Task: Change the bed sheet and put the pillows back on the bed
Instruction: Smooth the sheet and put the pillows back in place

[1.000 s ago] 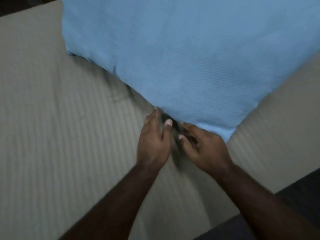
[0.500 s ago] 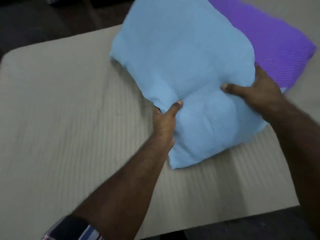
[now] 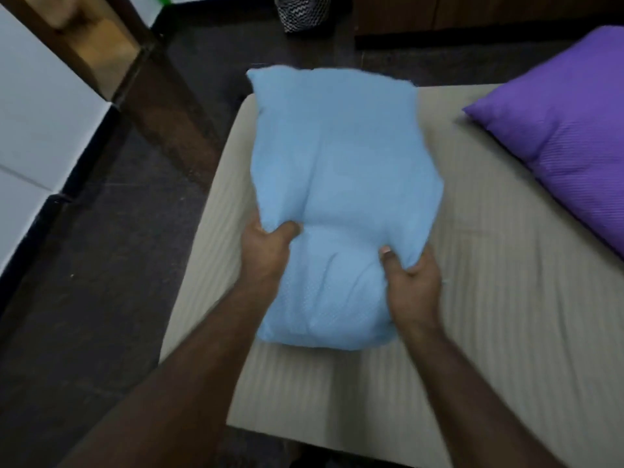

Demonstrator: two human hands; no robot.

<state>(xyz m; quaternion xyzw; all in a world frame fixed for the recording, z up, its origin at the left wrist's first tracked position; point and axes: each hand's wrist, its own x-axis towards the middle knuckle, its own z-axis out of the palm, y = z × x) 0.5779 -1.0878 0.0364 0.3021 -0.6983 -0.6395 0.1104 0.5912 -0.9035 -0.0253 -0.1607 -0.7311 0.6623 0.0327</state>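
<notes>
My left hand (image 3: pixel 266 244) and right hand (image 3: pixel 410 276) each pinch a fold of the light blue pillow (image 3: pixel 341 184), which lies lengthwise near the left edge of the beige striped bed sheet (image 3: pixel 506 315); a purple pillow (image 3: pixel 567 130) rests well apart on the right

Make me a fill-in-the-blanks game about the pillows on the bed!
1. Both hands, the left hand and the right hand, grip the ____ pillow.
2. The pillow nobody touches is ____.
3. The pillows are over a striped ____ sheet.
4. The purple pillow is on the person's ____ side.

Missing words: blue; purple; beige; right
</notes>
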